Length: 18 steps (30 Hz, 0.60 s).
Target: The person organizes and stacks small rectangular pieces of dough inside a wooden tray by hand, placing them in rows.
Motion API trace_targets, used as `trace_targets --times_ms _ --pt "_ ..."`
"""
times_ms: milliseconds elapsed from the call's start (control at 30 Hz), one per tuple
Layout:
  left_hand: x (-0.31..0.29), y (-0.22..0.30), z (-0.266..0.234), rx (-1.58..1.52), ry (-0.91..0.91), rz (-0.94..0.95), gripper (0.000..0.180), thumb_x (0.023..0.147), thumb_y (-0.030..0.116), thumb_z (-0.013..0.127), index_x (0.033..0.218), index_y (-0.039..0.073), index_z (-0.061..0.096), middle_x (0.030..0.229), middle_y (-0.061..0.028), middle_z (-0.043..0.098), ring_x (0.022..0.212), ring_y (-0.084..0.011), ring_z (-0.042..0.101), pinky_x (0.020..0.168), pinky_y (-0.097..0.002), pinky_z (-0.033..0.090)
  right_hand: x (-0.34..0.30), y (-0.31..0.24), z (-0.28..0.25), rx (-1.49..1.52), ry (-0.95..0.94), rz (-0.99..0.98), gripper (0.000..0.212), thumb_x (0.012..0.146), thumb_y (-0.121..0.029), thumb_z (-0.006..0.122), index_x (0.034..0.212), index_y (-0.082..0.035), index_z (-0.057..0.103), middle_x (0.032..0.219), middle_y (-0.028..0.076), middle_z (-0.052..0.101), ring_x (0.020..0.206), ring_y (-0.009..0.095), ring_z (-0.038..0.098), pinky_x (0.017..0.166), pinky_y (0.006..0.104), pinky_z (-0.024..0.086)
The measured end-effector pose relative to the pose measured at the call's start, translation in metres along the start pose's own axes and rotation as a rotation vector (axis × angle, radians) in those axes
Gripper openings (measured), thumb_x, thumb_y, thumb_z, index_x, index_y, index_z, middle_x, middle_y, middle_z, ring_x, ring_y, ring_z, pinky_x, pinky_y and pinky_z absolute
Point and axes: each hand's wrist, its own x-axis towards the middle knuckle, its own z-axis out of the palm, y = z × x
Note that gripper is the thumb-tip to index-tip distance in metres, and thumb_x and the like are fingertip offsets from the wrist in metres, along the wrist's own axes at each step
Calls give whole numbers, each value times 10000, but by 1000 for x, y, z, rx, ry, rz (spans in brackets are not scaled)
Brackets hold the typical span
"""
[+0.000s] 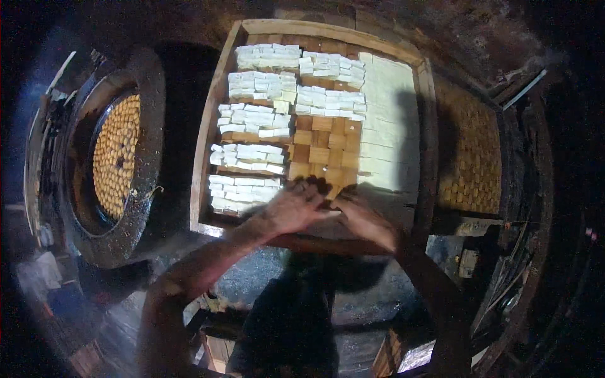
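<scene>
My left hand (pixel 299 206) and my right hand (pixel 362 217) meet at the near edge of a wooden-framed tray (pixel 205 142) with a woven base. The fingers of both hands are bent and close together. Shadow hides their tips and whatever lies between them. Beside my left hand, a block of white cut pieces (pixel 246 192) that look like tofu lies in tight rows. More such groups fill the tray's left and middle. To the right of my right hand stretches a pale slab (pixel 387 120), scored into pieces, partly in shadow.
At the left stands a large round pan (pixel 151 94) with many golden-brown pieces (pixel 116 157) in it. Beyond the tray's right side is another woven surface (pixel 472 151) covered in brownish pieces. A dark ledge (pixel 252 271) runs below the tray.
</scene>
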Motion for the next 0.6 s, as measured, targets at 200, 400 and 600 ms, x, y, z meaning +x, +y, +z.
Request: trace_targets --times_ms 200,400,600 --pt "-13 -37 -25 -30 1 140 501 711 176 763 1138 -16 586 1100 -155 609 1124 -320 556 993 -429 440 3 -2 6 -190 -15 -194 353 878 -54 603 1227 -59 546 1251 183 571 1238 354 498 1041 451 398" --pt "-23 -33 -12 -32 -161 9 632 688 144 744 1269 14 532 1283 -140 568 1279 -326 487 1097 -470 379 5 -24 12 40 12 -116 272 961 -153 496 1201 -31 532 1221 165 551 1190 325 512 1042 414 382" --pt "-25 -16 -17 92 -106 113 476 827 108 586 1293 42 515 1249 -156 586 1211 -351 548 1093 -435 414 -6 -8 30 165 41 -94 345 1039 -283 355 1128 -13 550 1111 157 556 1114 295 534 1021 392 388"
